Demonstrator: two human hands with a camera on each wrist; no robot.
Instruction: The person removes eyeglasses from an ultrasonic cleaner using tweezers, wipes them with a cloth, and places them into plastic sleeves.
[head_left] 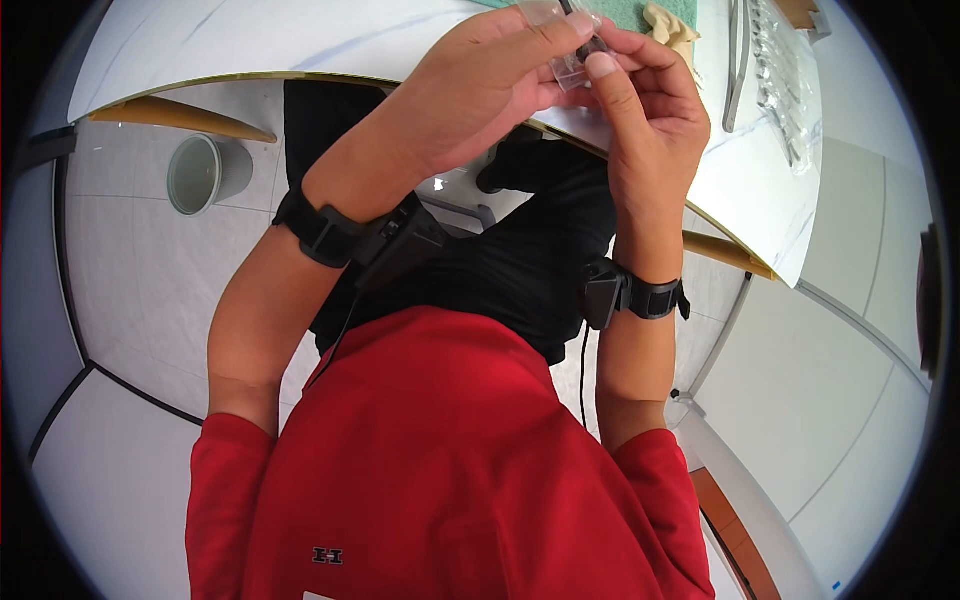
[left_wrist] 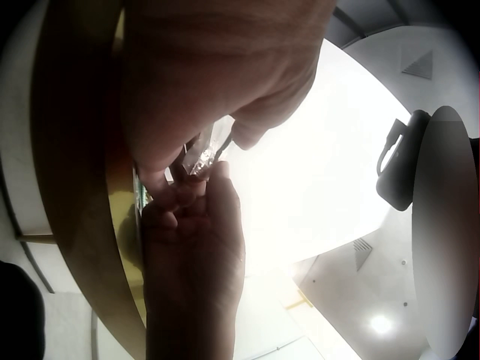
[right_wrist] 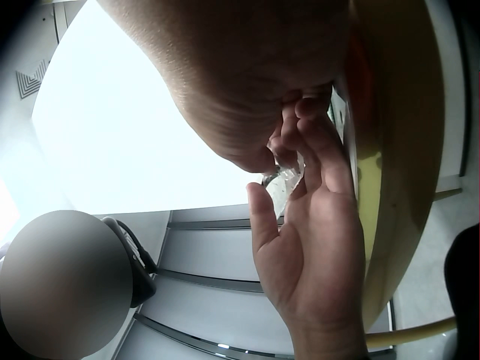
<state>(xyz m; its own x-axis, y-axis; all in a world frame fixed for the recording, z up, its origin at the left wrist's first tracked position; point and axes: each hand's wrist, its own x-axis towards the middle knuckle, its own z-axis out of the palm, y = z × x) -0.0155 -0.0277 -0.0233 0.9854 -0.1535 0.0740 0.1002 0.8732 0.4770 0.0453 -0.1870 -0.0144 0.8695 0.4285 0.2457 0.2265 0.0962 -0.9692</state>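
Over the near edge of the table, both hands come together at a small clear plastic bag [head_left: 568,75]. My left hand [head_left: 490,80] pinches the bag from its left side, thumb on top. From the other side my right hand [head_left: 655,105] holds it between thumb and curled fingers. A small dark piece [head_left: 592,47] shows between the two thumbs, partly covered by fingers; I cannot tell what it is. In the left wrist view the crinkled bag [left_wrist: 204,159] lies between the fingertips of both hands. The right wrist view shows the bag [right_wrist: 285,184] mostly behind the fingers.
A white marbled table [head_left: 300,40] with a gold edge spans the front. On it lie a green mat [head_left: 680,10], a crumpled beige cloth [head_left: 672,32], a metal strip [head_left: 738,75] and several clear plastic packets [head_left: 785,85]. A bin [head_left: 195,175] stands on the floor at left.
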